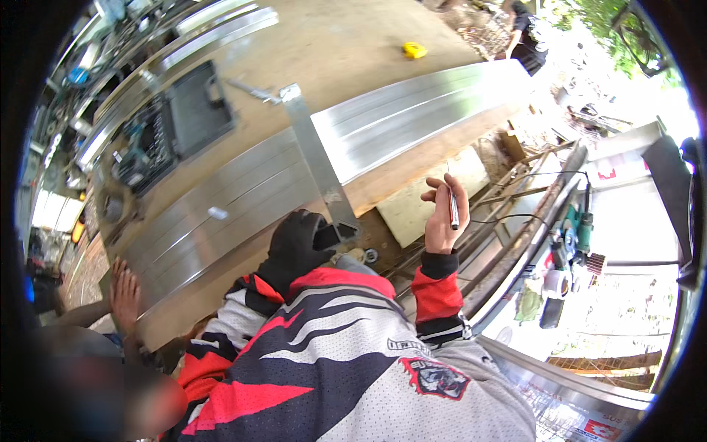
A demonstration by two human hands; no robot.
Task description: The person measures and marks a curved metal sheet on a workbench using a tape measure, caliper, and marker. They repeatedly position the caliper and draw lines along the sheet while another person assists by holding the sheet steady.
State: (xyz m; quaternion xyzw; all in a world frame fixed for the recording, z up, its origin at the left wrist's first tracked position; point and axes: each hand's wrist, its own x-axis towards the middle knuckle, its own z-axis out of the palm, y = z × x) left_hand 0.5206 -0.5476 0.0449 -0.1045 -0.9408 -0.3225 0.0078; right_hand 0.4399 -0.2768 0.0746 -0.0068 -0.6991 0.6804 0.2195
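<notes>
Partly, black glove (294, 247) hides left hand.

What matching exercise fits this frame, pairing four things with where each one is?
Things:
1. marker pen
2. metal square
3. yellow tape measure
4. open tool case

Places:
A. far end of the bench, alone on bare wood
B. raised in the bare right hand
C. lying across the long metal sheets, its near end at the gloved left hand
D. on the bench beyond the metal sheets, to the person's left

Pairs: 1-B, 2-C, 3-A, 4-D
</notes>
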